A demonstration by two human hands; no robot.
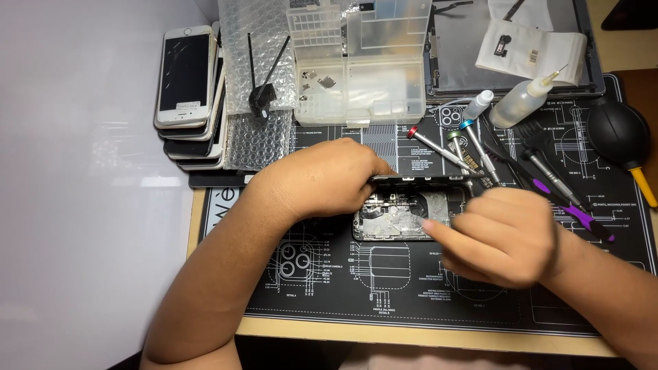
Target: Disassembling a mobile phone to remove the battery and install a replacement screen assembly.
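An opened phone housing [404,214] with bare metal insides lies on a black repair mat [384,288]. My left hand [322,179] grips the housing's left end and top edge, fingers curled over the frame. My right hand [504,236] hovers at the housing's right side, its fingers bunched, with the index finger stretched left and touching the housing's inside near the lower edge. I cannot tell whether the right hand holds a small tool or part; nothing shows between the fingers.
Several screwdrivers [439,149] lie behind the phone, with a purple-handled tool [572,209], a squeeze bottle [521,101] and a black air blower [620,133] to the right. A clear parts box [360,75], bubble wrap [257,62] and a stack of phones [188,89] stand behind.
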